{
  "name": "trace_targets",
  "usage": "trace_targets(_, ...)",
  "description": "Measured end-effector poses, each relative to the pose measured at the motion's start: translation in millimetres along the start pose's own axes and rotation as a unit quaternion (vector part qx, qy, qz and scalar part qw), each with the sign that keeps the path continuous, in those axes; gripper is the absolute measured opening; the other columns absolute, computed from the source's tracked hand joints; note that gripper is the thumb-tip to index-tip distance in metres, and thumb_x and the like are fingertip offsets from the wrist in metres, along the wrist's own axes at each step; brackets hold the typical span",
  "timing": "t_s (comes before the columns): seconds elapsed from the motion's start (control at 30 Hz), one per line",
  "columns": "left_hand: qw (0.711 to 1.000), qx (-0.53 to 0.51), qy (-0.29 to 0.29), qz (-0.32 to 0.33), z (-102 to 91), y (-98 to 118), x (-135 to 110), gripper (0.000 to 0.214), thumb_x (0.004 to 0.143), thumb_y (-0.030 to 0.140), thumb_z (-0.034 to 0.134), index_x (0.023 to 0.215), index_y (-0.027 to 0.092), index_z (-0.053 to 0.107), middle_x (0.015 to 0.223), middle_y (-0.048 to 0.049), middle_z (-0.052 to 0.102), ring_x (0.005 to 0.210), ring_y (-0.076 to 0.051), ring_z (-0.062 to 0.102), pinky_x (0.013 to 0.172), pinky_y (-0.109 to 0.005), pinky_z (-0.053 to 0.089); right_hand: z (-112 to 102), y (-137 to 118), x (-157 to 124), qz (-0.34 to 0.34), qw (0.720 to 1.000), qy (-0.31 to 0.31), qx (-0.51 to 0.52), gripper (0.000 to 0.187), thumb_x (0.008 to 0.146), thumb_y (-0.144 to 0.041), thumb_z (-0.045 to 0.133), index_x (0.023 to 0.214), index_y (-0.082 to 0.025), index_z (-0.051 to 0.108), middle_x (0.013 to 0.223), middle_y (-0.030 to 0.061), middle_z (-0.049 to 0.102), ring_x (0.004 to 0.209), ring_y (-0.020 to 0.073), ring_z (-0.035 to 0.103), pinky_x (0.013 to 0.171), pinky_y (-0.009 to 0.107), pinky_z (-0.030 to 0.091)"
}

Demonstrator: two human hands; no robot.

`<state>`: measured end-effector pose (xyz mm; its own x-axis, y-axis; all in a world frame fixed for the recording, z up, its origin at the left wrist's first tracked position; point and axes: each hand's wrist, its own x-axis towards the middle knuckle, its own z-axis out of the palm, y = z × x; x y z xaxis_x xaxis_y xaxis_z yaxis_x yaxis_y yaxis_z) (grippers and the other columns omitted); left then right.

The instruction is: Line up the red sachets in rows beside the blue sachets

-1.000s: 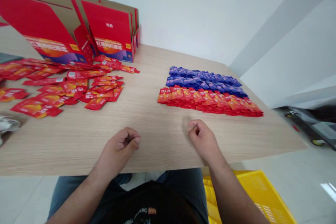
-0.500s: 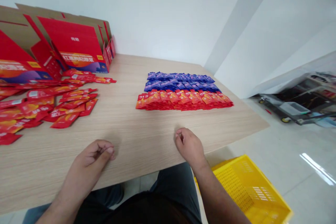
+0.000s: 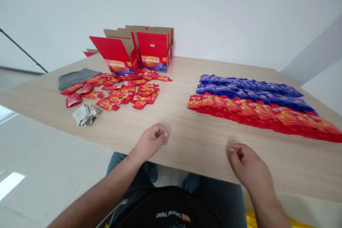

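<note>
My left hand (image 3: 153,141) rests near the front of the table, its fingers curled against the thumb and nothing showing in them. Farther right, my right hand (image 3: 249,165) is also loosely closed over the tabletop, holding nothing that I can see. Beyond it lie overlapping red sachets (image 3: 256,111) in a long row. Two rows of blue-purple sachets (image 3: 240,87) run behind them. A loose pile of red sachets (image 3: 125,92) spreads to the left, past my left hand. Neither hand touches a sachet.
Open red cardboard boxes (image 3: 153,51) stand at the back left by the wall. A grey cloth (image 3: 76,77) and a crumpled whitish cloth (image 3: 86,114) lie at the left on the wooden table (image 3: 176,156). Part of a yellow crate (image 3: 283,223) shows below the front edge at right.
The view has swung left, so the table's left side and both cloths now show and the crate is mostly out of view. Both hands stay closed; the sachets look unmoved.
</note>
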<state>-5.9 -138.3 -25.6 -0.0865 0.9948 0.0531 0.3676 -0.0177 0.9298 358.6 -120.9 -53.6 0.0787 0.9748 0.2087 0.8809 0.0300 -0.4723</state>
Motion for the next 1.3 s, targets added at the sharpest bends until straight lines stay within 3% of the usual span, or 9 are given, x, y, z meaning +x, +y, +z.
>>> trace_targets(0.13,0.968,0.234,0.082,0.028,-51.3,-9.0,25.5,0.02,0.095,0.036,0.055,0.091,0.022,0.068,0.083,-0.0048,0.071,0.079,-0.023,0.068,0.077,-0.036,0.054,-0.8,1.9,-0.6,0.0,1.0,-0.008,-0.015,0.045,0.09,-0.061,0.046,0.094,-0.024,0.072,0.087,0.0106,0.077,0.082,0.0313,0.074,0.073,0.042,0.053)
trace_targets(0.27,0.857,0.496,0.112,0.077,-97.0,-18.9,63.0,0.025,0.094,0.028,0.06,0.11,0.014,0.072,0.113,-0.019,0.073,0.111,-0.036,0.068,0.098,-0.047,0.054,-2.1,0.6,-1.4,0.004,1.0,-0.015,-0.02,0.046,0.09,-0.063,0.046,0.094,-0.025,0.071,0.087,0.0098,0.076,0.081,0.0318,0.074,0.073,0.043,0.054)
trace_targets(0.37,0.784,0.607,0.082,0.099,-107.8,-27.6,84.5,0.028,0.094,0.027,0.062,0.114,0.011,0.074,0.116,-0.0224,0.072,0.115,-0.04,0.066,0.096,-0.049,0.055,-1.7,1.3,-0.8,0.007,1.0,-0.02,-0.019,0.047,0.09,-0.065,0.046,0.092,-0.025,0.071,0.084,0.0096,0.076,0.078,0.0316,0.073,0.071,0.043,0.054)
trace_targets(0.7,0.773,0.609,0.108,0.14,-115.0,-22.6,88.4,0.025,0.096,0.019,0.051,0.084,0.015,0.073,0.094,-0.0194,0.074,0.096,-0.034,0.069,0.082,-0.042,0.053,0.8,1.4,-5.4,-0.013,1.0,0.0,-0.019,0.042,0.093,-0.059,0.048,0.094,-0.025,0.072,0.088,0.0091,0.077,0.081,0.0302,0.073,0.072,0.042,0.053)
trace_targets(0.8,0.819,0.519,0.184,0.161,-121.0,-14.3,65.5,0.019,0.092,0.026,0.057,0.079,0.02,0.068,0.088,-0.0129,0.073,0.09,-0.029,0.069,0.083,-0.039,0.053,0.4,3.8,-6.8,-0.017,1.0,0.001,-0.013,0.042,0.094,-0.059,0.05,0.094,-0.024,0.073,0.086,0.0086,0.076,0.077,0.0288,0.072,0.069,0.041,0.053)
trace_targets(0.9,0.899,0.351,0.248,0.081,-112.7,-3.3,35.6,0.012,0.085,0.032,0.065,0.08,0.022,0.068,0.078,-0.0054,0.071,0.075,-0.022,0.067,0.074,-0.033,0.051,-0.8,4.4,-6.8,-0.023,1.0,0.013,0.01,0.042,0.092,-0.059,0.053,0.094,-0.023,0.075,0.086,0.0092,0.076,0.079,0.0291,0.072,0.072,0.042,0.054)
trace_targets(1.03,0.981,-0.08,0.16,-0.075,-66.5,14.9,2.0,0.022,0.076,0.039,0.076,0.073,0.021,0.063,0.056,0.0023,0.06,0.051,-0.014,0.055,0.055,-0.026,0.044,-0.7,-19.4,-7.5,-0.021,0.993,-0.009,0.117,0.04,0.092,-0.057,0.057,0.097,-0.023,0.078,0.09,0.0094,0.078,0.083,0.0277,0.073,0.077,0.041,0.058)
trace_targets(1.13,0.914,-0.36,-0.01,-0.188,-17.6,27.1,-16.5,0.034,0.068,0.038,0.089,0.07,0.02,0.06,0.05,0.0049,0.056,0.043,-0.011,0.049,0.048,-0.022,0.042,1.2,-58.9,-13.7,-0.028,0.958,-0.113,0.26,0.037,0.098,-0.052,0.057,0.108,-0.023,0.078,0.095,0.0078,0.079,0.084,0.0247,0.073,0.076,0.038,0.059)
trace_targets(1.3,0.781,-0.5,-0.174,-0.332,37.5,36.5,-39.7,0.04,0.064,0.03,0.098,0.07,0.018,0.06,0.059,0.0039,0.062,0.05,-0.01,0.057,0.051,-0.02,0.047,7.3,-108.9,-19.5,-0.148,0.851,-0.226,0.45,0.03,0.097,-0.048,0.069,0.114,-0.024,0.076,0.111,0.0079,0.078,0.1,0.0234,0.073,0.09,0.038,0.06)
